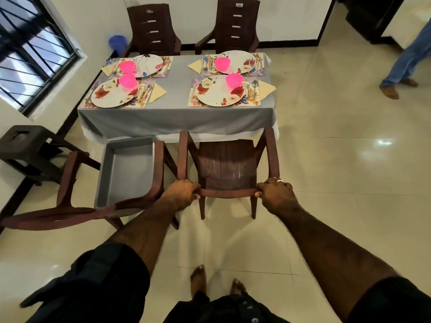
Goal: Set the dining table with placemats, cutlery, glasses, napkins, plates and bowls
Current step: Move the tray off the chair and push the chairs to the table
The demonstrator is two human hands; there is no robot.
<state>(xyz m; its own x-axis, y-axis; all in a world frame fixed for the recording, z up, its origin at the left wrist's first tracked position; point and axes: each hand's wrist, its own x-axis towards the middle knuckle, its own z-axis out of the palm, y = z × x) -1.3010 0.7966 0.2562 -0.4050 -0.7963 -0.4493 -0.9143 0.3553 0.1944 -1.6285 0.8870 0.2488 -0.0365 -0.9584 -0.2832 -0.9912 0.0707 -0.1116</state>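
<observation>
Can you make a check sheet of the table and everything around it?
Surface: table under a grey cloth.
Job's things: four places, each with a floral plate, pink bowl, placemat, cutlery, yellow napkin.
Clutter: empty grey tray on the left chair.
Hands: left hand and right hand grip the near chair back.
Cables: nothing seen.
Surroundings: two far chairs, stool, window, another person's legs.

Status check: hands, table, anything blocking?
Left hand and right hand both grip the near chair's backrest. Table set: four placemats, plates, pink bowls. Grey tray sits on the left chair.
</observation>
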